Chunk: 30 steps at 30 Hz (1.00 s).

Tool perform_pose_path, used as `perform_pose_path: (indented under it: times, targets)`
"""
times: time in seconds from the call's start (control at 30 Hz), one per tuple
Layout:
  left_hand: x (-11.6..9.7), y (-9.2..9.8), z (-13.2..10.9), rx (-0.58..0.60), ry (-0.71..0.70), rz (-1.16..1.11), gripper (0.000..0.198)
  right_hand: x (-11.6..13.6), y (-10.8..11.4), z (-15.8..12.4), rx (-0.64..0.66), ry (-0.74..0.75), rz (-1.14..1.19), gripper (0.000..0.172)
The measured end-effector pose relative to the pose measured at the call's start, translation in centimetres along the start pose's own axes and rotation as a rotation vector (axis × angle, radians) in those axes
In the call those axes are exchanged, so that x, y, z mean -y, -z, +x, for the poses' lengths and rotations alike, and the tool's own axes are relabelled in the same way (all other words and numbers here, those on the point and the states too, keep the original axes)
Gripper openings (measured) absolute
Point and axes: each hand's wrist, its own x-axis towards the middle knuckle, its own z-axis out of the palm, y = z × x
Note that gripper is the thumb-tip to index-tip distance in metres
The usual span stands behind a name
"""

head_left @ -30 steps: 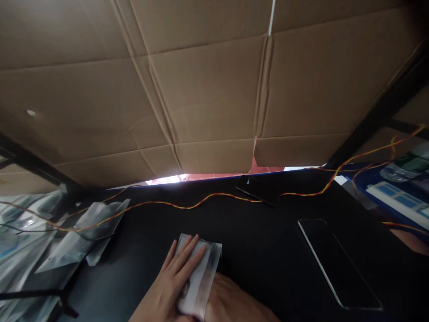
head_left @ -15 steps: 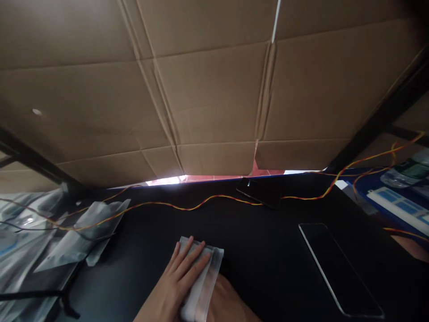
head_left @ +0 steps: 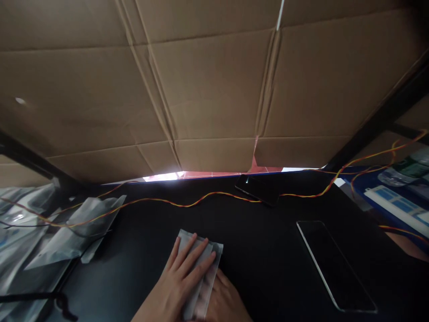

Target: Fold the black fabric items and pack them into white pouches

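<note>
A small, flat, translucent plastic bag (head_left: 206, 277) lies at the near middle of the black tabletop, slightly slanted. My left hand (head_left: 179, 277) rests flat across its upper face, fingers stretched out and a little apart. From the right, my right hand (head_left: 223, 297) meets the bag's edge. Its fingers run beneath the clear film and show only dimly through it, so their grip is hidden. What the bag contains, if anything, I cannot make out.
A dark phone-like slab (head_left: 321, 264) lies to the right and a smaller black phone (head_left: 256, 190) at the back. Red-yellow twisted wire (head_left: 187, 205) crosses the table. More plastic bags (head_left: 77, 228) are heaped left. A blue tray (head_left: 363, 185) holds a bottle (head_left: 404, 172). Cardboard (head_left: 208, 89) stands behind.
The view has tilted and shifted slightly. My right hand's knuckles show a little more beside the bag's edge. My left hand stays flat on the bag.
</note>
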Motion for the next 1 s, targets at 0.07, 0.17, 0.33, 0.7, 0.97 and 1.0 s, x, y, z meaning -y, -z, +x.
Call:
perform_pose_path:
  times: [0.07,0.17,0.33,0.7,0.97,1.0]
  targets:
    - [-0.3,0.2,0.3,0.001,-0.008,-0.004,0.093,0.8,-1.8,0.3,-0.118,-0.121,-0.021,0.051]
    - [-0.3,0.1,0.2,-0.022,0.004,-0.010,0.094,1.3,-0.8,1.6,-0.159,-0.146,0.044,0.057]
    - [1.0,-0.5,-1.0,-0.048,0.026,-0.040,0.097,0.3,7.5,4.1,0.285,-0.011,0.366,0.037]
    - [1.2,-0.2,-0.7,-0.066,-0.008,-0.029,0.099,-0.2,3.2,2.2,0.131,-0.097,0.209,0.040]
    - [2.3,-0.7,-1.3,-0.044,0.000,-0.006,0.099,0.2,4.2,3.3,0.208,-0.063,0.319,0.038]
    - [2.5,-0.9,-1.5,-0.052,0.004,-0.002,0.099,-0.2,5.8,3.5,0.287,0.009,0.370,0.030]
